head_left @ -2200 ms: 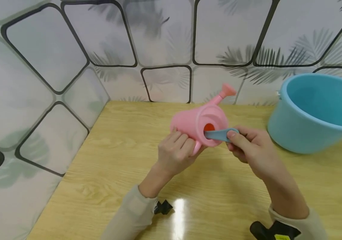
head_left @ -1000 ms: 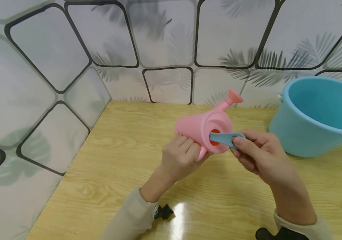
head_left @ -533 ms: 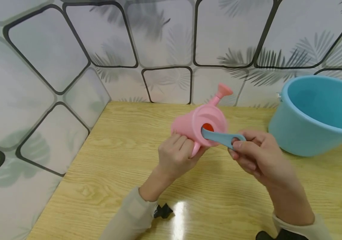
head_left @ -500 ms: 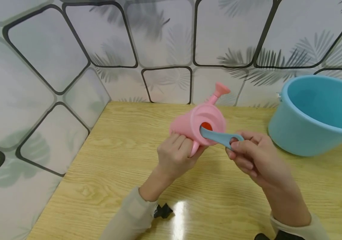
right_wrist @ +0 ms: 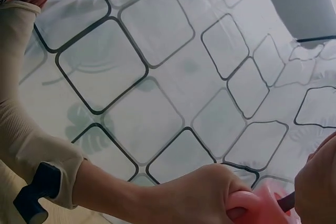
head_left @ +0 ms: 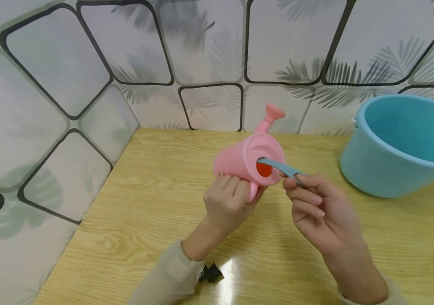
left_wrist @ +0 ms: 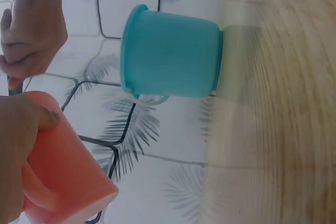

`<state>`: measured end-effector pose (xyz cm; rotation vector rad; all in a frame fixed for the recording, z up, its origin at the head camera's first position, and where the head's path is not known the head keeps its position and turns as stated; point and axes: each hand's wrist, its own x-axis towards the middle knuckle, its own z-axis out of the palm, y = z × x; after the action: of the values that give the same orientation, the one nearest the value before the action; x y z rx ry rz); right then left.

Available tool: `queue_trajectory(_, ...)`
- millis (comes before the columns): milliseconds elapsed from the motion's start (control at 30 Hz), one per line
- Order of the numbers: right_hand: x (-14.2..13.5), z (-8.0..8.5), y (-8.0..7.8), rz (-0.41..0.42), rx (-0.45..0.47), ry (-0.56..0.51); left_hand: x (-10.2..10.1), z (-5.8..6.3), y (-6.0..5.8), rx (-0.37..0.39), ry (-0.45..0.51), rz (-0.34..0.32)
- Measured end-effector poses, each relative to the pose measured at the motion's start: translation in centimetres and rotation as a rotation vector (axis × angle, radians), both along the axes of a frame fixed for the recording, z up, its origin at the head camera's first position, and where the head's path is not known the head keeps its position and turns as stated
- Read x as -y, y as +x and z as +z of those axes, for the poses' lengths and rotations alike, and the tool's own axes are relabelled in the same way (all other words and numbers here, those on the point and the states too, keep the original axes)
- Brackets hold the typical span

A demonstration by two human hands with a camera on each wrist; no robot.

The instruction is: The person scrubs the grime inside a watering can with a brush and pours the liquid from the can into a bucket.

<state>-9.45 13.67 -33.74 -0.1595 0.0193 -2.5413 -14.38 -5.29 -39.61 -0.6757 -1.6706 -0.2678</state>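
In the head view a pink watering can (head_left: 230,160) is held tilted above the table, its round opening facing right and its sprinkler head (head_left: 275,112) pointing up. My left hand (head_left: 227,204) grips it by the handle from below. A slim light-blue handle (head_left: 277,165) reaches into the opening; whatever is on its far end is hidden inside. My right hand (head_left: 325,220) pinches the outer end of that handle between thumb and fingers, palm partly turned up. Orange-red shows inside the can. The left wrist view has the can (left_wrist: 68,166) close up beside both hands.
A large light-blue bucket (head_left: 392,169) stands on the wooden table (head_left: 133,203) to the right, near the back wall. Patterned wall covering (head_left: 209,46) rises behind and on the left of the table.
My right hand has rolled palm-upward, turning the blue handle nearly edge-on and against the upper part of the opening. Over the last second the watering can has shifted slightly left.
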Motion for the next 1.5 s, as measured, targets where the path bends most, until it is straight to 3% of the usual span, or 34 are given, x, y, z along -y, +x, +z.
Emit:
queue_trajectory(133,0.5,0.0,-0.1,0.024,0.059,-0.034,-0.1,-0.1,0.0,-0.021,-0.042,0.016)
queue_trajectory(200,0.4,0.1,0.0,0.028,0.083,-0.061,0.1,0.0,-0.1,0.005,-0.034,0.023)
queue_trajectory(333,0.2,0.2,0.4,0.035,0.088,-0.093,0.4,0.2,-0.2,0.053,0.007,0.043)
queue_trajectory(533,0.3,0.4,0.5,0.041,0.093,-0.085,-0.1,0.1,0.2,0.005,-0.041,0.022)
queue_trajectory(633,0.1,0.5,0.8,0.037,0.110,-0.072,-0.2,0.2,0.1,0.027,-0.038,0.020)
queue_trajectory(800,0.0,0.6,1.4,0.038,0.097,-0.061,0.1,0.4,0.2,0.067,-0.005,0.054)
queue_trajectory(1033,0.0,0.8,0.9,0.049,0.084,-0.052,-0.7,0.5,1.1,0.001,-0.038,-0.005)
queue_trajectory(1233,-0.4,0.6,0.1,0.078,0.014,0.006,0.2,0.1,0.0,0.053,-0.049,-0.025)
queue_trajectory(1300,-0.7,0.6,0.0,0.078,-0.073,0.093,0.6,0.2,-0.1,0.072,-0.055,-0.026)
queue_trajectory(1367,-0.9,0.6,-0.2,0.023,-0.218,0.278,0.6,0.4,0.0,0.067,-0.058,-0.042)
queue_trajectory(1433,-1.1,0.7,-0.2,-0.092,-0.424,0.539,0.5,0.6,0.2,0.045,-0.066,-0.069)
queue_trajectory(1500,-1.1,0.7,-0.2,-0.259,-0.615,0.833,0.2,0.8,0.4,0.027,-0.074,-0.102)
